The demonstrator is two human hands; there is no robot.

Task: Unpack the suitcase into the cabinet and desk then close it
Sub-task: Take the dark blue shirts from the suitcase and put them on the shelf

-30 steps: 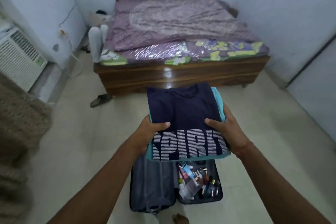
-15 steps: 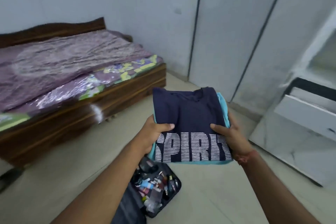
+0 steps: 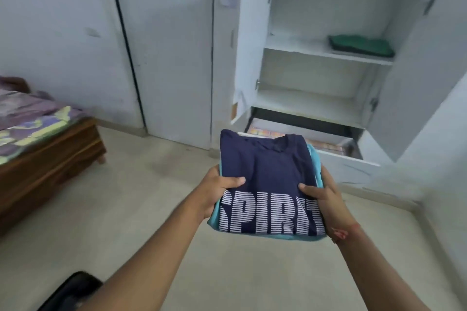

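Head view: clothes stack carried to face the open cabinet

Head view shows the folded stack (image 3: 267, 184), a navy shirt printed "SPIRIT" over a light-blue garment, held level in front of the cabinet (image 3: 326, 58), below its lowest shelf line. The left hand (image 3: 217, 192) and right hand (image 3: 326, 199) grip opposite edges: thumbs pressed flat on top, remaining fingers hidden beneath the cloth (their spread cannot be told).

Change over the last second: the view has swung from the bed, past the closed doors, to the cabinet; the grip is unchanged. By this reading, transfer to a shelf is imminent.

Left of the cabinet, only a corner of the bed (image 3: 38, 139) shows. One green garment (image 3: 361, 45) occupies the upper shelf. The open drawer (image 3: 336, 149) under the shelves is partly masked by the stack; its contents are unclear. The suitcase is not identifiable; a dark object (image 3: 73, 290) is cut off at the bottom edge.
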